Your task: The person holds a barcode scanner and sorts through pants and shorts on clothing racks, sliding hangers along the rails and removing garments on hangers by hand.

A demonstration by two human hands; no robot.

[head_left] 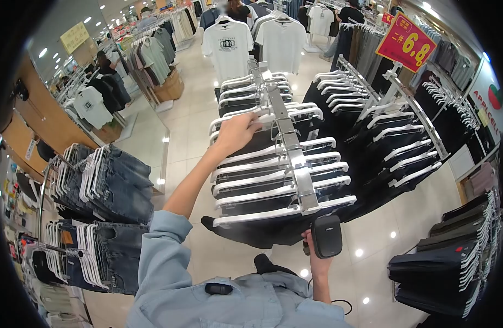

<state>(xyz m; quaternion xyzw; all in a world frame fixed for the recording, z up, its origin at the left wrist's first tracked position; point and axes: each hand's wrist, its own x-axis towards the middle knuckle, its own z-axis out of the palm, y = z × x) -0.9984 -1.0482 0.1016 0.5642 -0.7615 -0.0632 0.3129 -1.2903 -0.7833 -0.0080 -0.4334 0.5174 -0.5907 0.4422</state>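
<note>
Five white hangers [257, 216] hang between the left grip [239, 133] and the near end of the rail [296, 157]; more crowd beyond it, too close together for me to count surely. There is one rail under the hands, one device [327, 236] and two white T-shirts — one with a dark print [227, 59], one plain at the front [281, 48] — at the rail's far end. One large red sign [407, 42], reading 6.8, stands over the rack [419, 107] to the right. The jeans [125, 186] at the left hang in two tiers.

The hangers are smooth and glossy, with broad arms that curve down on both sides of the rail. Black garments hang under them, plain and dark, the nearest one spreading out below the last hanger. The rail is flat, shiny metal.

The left grip is at a hanger, left of the rail and just beside it, with fingers curled; whether they clamp it I cannot tell. The right grip [318, 263] is closed around the device, just below the rail's near end. The device is black, with a rounded, upright head and a small pale mark on its face.
</note>
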